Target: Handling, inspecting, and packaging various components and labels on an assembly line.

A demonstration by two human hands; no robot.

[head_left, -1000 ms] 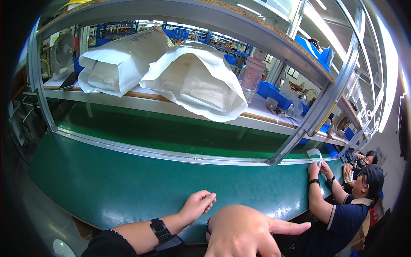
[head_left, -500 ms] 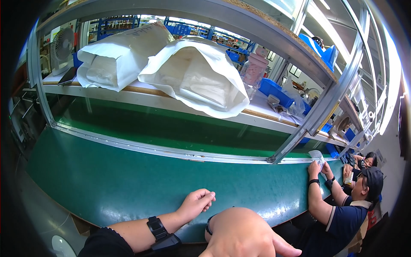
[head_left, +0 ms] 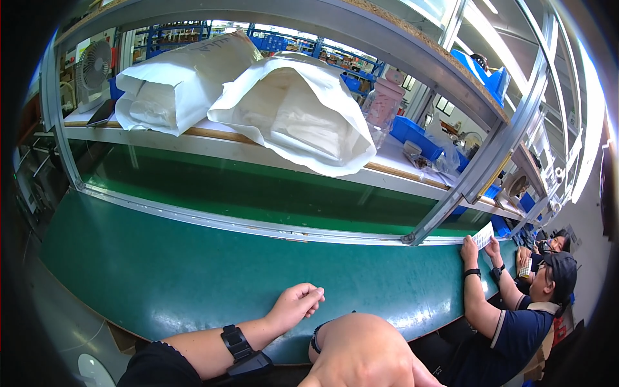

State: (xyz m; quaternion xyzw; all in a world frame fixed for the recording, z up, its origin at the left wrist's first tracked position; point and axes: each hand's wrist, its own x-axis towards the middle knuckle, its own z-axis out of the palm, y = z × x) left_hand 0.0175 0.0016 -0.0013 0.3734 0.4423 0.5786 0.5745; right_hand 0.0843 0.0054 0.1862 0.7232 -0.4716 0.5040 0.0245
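Observation:
My left hand (head_left: 298,306) rests over the green table near its front edge, its fingers curled in and the thumb laid against them. Nothing shows in it. A black band with a small device (head_left: 237,344) is strapped round the left wrist. Raised close to the camera, my right hand (head_left: 364,351) fills the bottom middle with its back and knuckles. Its fingers run out below the picture, so their pose is hidden. The green tabletop (head_left: 213,274) lies beneath both hands.
Two open white sacks (head_left: 309,122) lie on the shelf beyond the table, beside a clear jar (head_left: 383,103) and blue bins (head_left: 416,138). A metal post (head_left: 445,203) stands at right. A co-worker (head_left: 509,322) there holds a white sheet (head_left: 483,237); another person sits farther back.
My right hand has shifted slightly, its thumb dropping toward the lower edge. My left hand stays put. The co-worker's white sheet has tilted and turned.

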